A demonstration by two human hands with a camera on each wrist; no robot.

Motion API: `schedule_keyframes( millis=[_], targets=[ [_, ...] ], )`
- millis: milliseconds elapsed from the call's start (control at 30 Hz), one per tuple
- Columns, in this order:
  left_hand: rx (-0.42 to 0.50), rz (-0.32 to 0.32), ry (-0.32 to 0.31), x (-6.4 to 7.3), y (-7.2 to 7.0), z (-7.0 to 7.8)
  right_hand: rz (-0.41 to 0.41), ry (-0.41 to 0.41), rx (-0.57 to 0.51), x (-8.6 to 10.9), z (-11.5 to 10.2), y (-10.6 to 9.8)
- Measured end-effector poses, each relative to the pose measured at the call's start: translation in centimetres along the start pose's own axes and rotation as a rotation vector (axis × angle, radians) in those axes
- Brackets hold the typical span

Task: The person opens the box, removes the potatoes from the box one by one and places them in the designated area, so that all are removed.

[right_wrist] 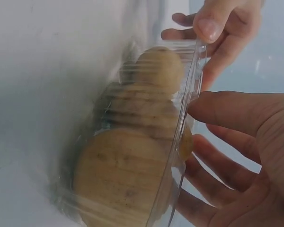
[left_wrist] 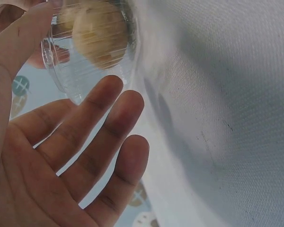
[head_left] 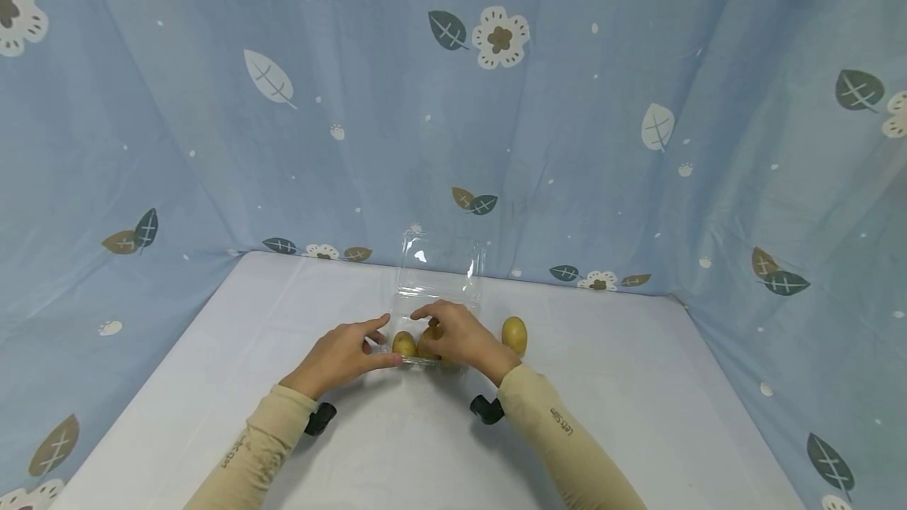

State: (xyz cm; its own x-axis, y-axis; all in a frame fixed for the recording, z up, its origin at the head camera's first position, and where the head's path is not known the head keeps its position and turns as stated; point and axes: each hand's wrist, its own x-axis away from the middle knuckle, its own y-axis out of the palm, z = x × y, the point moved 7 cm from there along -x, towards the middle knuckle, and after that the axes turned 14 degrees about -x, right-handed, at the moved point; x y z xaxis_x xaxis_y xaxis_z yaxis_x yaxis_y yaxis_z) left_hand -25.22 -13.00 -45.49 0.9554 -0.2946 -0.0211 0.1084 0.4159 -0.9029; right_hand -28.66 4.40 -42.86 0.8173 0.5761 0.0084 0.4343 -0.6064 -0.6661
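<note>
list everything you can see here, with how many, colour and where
box: 1, clear, on the table, lid raised
potatoes in the box: at least 3, yellow-brown, exact count hidden
loose potato: 1, yellow-brown, on the table right of the box
table: 1, white, under the box
curtain: count unclear, blue with leaves and flowers, around the table
wrist cameras: 2, black, by the wrists
left hand: 1, bare, at the box's left
right hand: 1, bare, over the box
sleeves: 2, beige, on the forearms
</note>
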Motion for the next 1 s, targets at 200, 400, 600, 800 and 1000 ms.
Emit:
schedule_keyframes(
  millis=[200, 400, 600, 800, 1000],
  targets=[
    [0.005, 0.007, 0.005, 0.05, -0.12, 0.00, -0.001, -0.028, 0.052, 0.02, -0.29, 0.33],
    [0.017, 0.005, -0.002, 0.04, -0.05, -0.06, 0.000, -0.025, 0.098, -0.11, -0.16, 0.57],
    [0.021, 0.008, -0.002, 0.04, -0.03, -0.01, -0.025, 0.003, 0.127, -0.11, -0.20, 0.59],
    [0.023, 0.007, 0.005, 0.05, -0.07, 0.09, -0.072, 0.033, 0.139, -0.06, -0.35, 0.48],
    [0.024, 0.006, 0.004, 0.06, -0.08, 0.07, -0.147, 0.048, 0.147, -0.12, -0.44, 0.57]
  ],
)
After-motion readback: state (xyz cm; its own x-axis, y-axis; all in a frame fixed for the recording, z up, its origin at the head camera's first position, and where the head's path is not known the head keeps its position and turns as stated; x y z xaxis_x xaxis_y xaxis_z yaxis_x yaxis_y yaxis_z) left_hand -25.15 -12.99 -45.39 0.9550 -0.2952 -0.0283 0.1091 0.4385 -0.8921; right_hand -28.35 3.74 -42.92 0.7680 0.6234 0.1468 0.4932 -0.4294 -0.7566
